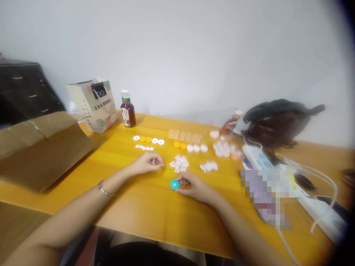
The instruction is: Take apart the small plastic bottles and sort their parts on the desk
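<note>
My left hand rests on the yellow table, fingers pinched round a small pale piece that I cannot name. My right hand holds a small teal round cap between thumb and fingers, just above the table. Right beyond both hands lie two heaps of small white pieces. Farther back sits a row of white and yellow discs, with tiny white parts under it, and more yellow and white caps.
A brown cardboard box lies at the left, a paper bag and a dark bottle behind it. Clear small trays, a tipped bottle, a dark bag and a white power strip with cables fill the right.
</note>
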`<state>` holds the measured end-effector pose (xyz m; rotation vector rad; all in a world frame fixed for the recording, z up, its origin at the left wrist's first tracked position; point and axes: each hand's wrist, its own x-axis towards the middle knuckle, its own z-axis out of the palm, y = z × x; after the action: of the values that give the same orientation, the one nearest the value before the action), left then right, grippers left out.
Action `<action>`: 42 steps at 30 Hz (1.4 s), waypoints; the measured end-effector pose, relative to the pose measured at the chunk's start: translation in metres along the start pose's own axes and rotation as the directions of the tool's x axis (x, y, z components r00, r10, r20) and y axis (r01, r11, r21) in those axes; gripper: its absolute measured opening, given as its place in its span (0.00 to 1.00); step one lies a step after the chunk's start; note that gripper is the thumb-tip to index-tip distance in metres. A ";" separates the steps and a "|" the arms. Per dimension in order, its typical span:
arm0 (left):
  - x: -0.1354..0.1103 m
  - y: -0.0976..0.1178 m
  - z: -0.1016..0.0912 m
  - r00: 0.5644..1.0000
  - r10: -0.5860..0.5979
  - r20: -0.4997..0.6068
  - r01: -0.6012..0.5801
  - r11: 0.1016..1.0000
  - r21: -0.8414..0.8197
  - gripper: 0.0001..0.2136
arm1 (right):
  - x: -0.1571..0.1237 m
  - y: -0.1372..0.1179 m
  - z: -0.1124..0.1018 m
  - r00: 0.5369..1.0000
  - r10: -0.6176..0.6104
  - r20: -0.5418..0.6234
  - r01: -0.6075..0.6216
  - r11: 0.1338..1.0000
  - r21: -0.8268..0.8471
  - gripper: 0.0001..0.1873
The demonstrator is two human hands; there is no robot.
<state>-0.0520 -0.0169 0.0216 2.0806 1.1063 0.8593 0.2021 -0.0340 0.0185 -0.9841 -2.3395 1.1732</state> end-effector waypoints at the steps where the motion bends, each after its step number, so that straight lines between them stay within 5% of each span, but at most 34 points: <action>1: 0.000 -0.004 -0.011 0.999 -0.038 -0.022 0.039 0.999 0.024 0.08 | 0.000 -0.001 0.000 1.000 0.003 0.000 -0.003 1.000 0.001 0.07; 6: -0.003 -0.024 -0.061 0.972 -0.198 -0.130 0.221 0.955 0.200 0.09 | -0.001 -0.001 -0.001 1.000 0.004 0.001 -0.004 1.000 -0.001 0.09; 10: -0.007 -0.033 -0.077 0.965 -0.261 0.035 0.248 0.944 0.216 0.09 | 0.000 -0.001 -0.001 1.000 0.008 0.011 -0.008 1.000 -0.001 0.09; 30: -0.008 -0.043 -0.078 0.942 -0.325 0.085 0.294 0.919 0.261 0.10 | 0.000 0.000 -0.001 1.000 0.005 0.023 -0.005 1.000 0.003 0.10; 42: -0.009 -0.030 -0.077 0.944 -0.316 0.096 0.283 0.925 0.254 0.12 | 0.000 -0.004 -0.002 1.000 -0.003 0.013 0.003 1.000 0.004 0.09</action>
<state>-0.1294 0.0056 0.0427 2.0455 1.4634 0.4474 0.2017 -0.0350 0.0224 -0.9744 -2.3469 1.1855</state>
